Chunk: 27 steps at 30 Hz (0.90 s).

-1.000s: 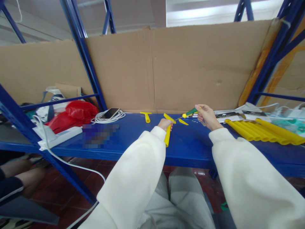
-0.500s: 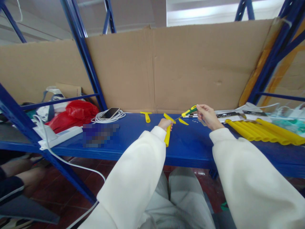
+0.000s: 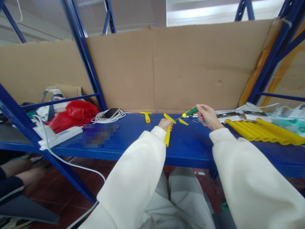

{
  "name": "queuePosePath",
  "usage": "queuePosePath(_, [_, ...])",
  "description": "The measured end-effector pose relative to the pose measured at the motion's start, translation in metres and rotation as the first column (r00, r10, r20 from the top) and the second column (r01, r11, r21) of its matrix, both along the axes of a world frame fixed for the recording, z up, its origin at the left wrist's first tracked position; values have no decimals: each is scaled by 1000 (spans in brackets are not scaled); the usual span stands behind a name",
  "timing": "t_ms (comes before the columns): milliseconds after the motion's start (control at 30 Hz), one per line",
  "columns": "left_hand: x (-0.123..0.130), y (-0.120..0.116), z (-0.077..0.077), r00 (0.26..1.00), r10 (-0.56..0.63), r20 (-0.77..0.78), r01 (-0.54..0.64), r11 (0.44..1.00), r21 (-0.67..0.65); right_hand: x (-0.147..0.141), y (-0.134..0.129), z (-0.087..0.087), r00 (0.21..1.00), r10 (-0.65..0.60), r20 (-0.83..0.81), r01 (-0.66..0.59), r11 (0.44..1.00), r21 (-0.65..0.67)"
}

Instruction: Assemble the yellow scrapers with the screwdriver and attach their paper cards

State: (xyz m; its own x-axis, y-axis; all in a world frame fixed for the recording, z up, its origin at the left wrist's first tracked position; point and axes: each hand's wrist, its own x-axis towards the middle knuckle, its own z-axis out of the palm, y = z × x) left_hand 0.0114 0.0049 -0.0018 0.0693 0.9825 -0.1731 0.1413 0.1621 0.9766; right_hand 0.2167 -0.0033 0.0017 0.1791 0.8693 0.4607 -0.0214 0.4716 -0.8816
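My left hand (image 3: pixel 165 124) is closed around a yellow T-shaped piece (image 3: pixel 167 136), whose tube points down toward the shelf's front edge. The fingers of my right hand (image 3: pixel 206 115) pinch the end of a green and yellow screwdriver (image 3: pixel 191 111). Its thin shaft slants down to the left and meets the yellow piece beside my left fingers; the tip is too small to make out. A flat yellow piece (image 3: pixel 183 121) lies just right of my left hand, and another yellow T-shaped piece (image 3: pixel 147 117) stands apart to the left.
Several yellow tubes (image 3: pixel 264 131) lie at the right of the blue shelf (image 3: pixel 140 140). On the left are a phone (image 3: pixel 110 113) on a coiled white cable, a red bag (image 3: pixel 76 114) and a white power strip (image 3: pixel 63 136). Cardboard (image 3: pixel 190 66) stands behind.
The screwdriver handle has turned about its axis, showing more green now. Both hands stay almost in the same place.
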Motion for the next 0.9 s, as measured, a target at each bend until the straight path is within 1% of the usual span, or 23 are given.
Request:
queuePosePath(133, [0,0,0,1000,2,-2,-2,1000,0,1,-1,1,997,75,5,-75,997,19])
queuePosePath(200, [0,0,0,1000,8,-6,-8,1000,-2,1,-1,1,996,87,9,-87,996,23])
queuePosePath(267, [0,1,0,1000,9,-7,-9,1000,1,1,-1,1,997,77,21,-77,997,26])
queuePosePath(367, [0,1,0,1000,7,-12,-7,1000,1,1,0,0,1000,15,22,-15,1000,26])
queuePosePath(500, [0,0,0,1000,-2,-13,2,1000,-1,-1,0,1,999,-49,-17,48,998,-33])
queuePosePath(600, [1,-1,1,1000,-7,-8,7,1000,2,-2,-1,1,998,-53,-32,51,997,-58])
queuePosePath(800, [1,-2,1,1000,-6,-7,6,1000,8,0,-1,-1,999,-37,11,37,999,15])
queuePosePath(900, [0,-2,1,1000,-9,-1,9,1000,4,1,-2,0,1000,8,7,-8,1000,16])
